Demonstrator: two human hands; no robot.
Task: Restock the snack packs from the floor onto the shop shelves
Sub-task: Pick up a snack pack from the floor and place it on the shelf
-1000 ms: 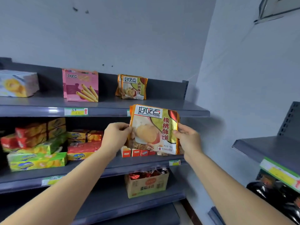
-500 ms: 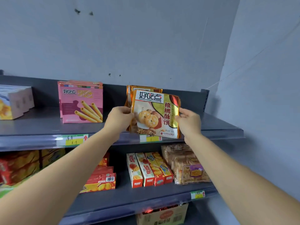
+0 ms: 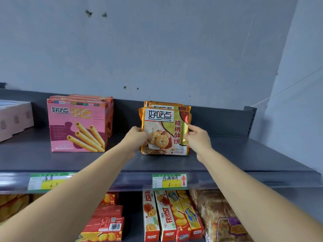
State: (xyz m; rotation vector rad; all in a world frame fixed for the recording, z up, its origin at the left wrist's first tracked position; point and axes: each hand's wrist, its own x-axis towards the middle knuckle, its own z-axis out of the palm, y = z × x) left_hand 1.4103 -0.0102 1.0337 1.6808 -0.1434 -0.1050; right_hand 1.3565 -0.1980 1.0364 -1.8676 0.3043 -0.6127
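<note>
A gold and orange walnut cookie pack [image 3: 166, 133] stands upright on the top grey shelf [image 3: 227, 154], in front of matching packs [image 3: 167, 104] behind it. My left hand [image 3: 135, 137] grips its left edge. My right hand [image 3: 197, 138] touches its right edge with fingers partly spread. The pack's bottom rests on the shelf surface.
Pink egg-roll boxes [image 3: 77, 126] stand to the left on the same shelf, with pale pink boxes [image 3: 14, 117] further left. A price label [image 3: 169, 180] sits on the shelf lip. Below are biscuit boxes [image 3: 167, 217], red boxes [image 3: 104, 222] and a wrapped cake pack [image 3: 220, 217].
Both hands raised the cookie pack from mid-shelf height up to the top shelf and set it down in front of the matching packs. The view moved closer and upward.
</note>
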